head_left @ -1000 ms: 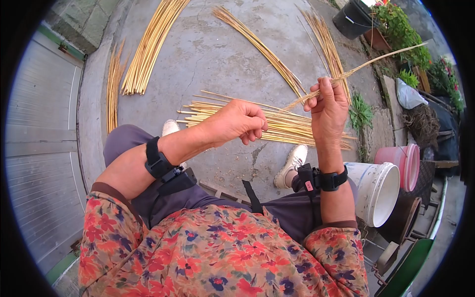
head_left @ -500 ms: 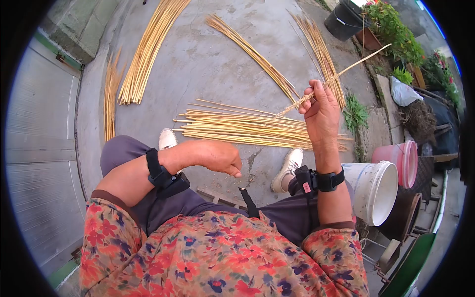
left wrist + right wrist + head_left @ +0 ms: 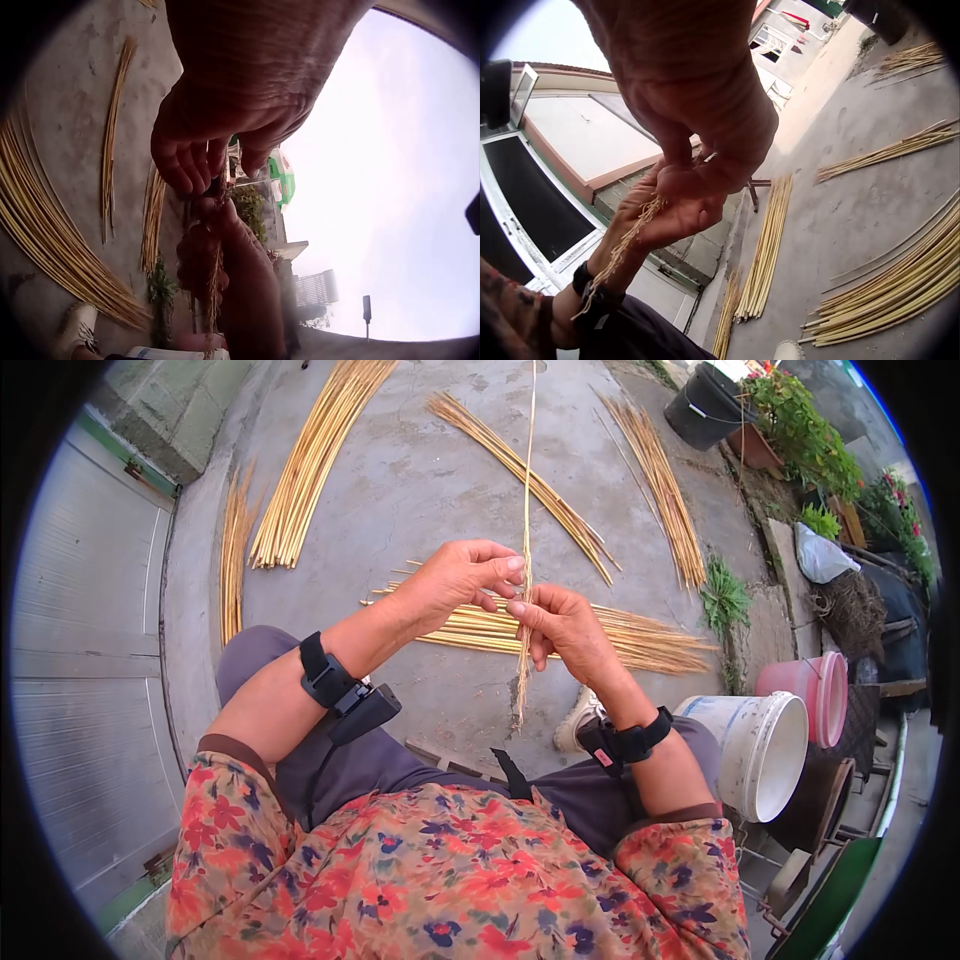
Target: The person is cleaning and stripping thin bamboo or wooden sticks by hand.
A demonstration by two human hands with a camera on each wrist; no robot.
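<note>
A long dry stalk (image 3: 528,490) stands nearly upright between the hands in the head view, its frayed, branching head (image 3: 521,690) hanging toward the person. My right hand (image 3: 568,628) pinches it with thumb and fingers just above that head. Slightly higher, my left hand (image 3: 455,588) has thumb and fingertips at the stalk, pinching it from the other side. The left wrist view shows the left fingers (image 3: 184,166) bent right over the right thumb. In the right wrist view the stringy head (image 3: 622,251) trails past the left palm.
Bundles of dry stalks lie on the concrete: a wide one (image 3: 600,635) beyond the feet, others at left (image 3: 315,470), middle (image 3: 530,485) and right (image 3: 655,490). White (image 3: 750,750) and pink buckets (image 3: 815,695) stand at the right, near potted plants (image 3: 800,430). A metal door (image 3: 85,660) is at left.
The left hand first drew back toward the lap, then rose to the stalk. The right hand came inward and turned the stalk from slanting to nearly upright.
</note>
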